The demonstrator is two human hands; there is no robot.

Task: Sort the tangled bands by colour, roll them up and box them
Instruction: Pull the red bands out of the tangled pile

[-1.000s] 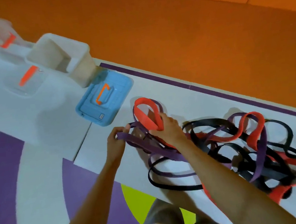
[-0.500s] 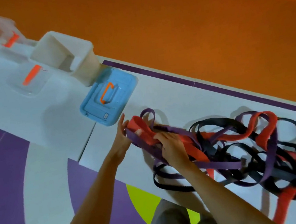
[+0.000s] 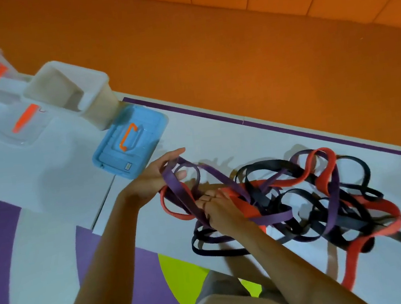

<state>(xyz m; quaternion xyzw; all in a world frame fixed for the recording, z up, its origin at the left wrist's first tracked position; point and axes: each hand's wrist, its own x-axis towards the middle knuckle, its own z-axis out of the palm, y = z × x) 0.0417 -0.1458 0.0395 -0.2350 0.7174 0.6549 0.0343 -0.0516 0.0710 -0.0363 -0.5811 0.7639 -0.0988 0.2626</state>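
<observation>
- Orange floor beyond a long white table [image 3: 217,134] edged with a purple stripe.
- Toward the far left, a white open bin [image 3: 69,92] and a blue box lid [image 3: 129,142] with an orange handle.
- Tangled bands [image 3: 303,202], purple, red and black, heaped on the table right of centre, all knotted through one another; nothing sorted or rolled yet.
- Left hand [image 3: 156,175] fingers spread, a purple band [image 3: 173,188] looped over them and lifted off the table.
- Right hand [image 3: 221,210] curled down into the heap's near edge, apparently pinching purple and red strands; exact grip hidden.
- Likely light, floppy and stretchy, prone to snagging; best taken at a free outer loop and drawn out gently.
</observation>
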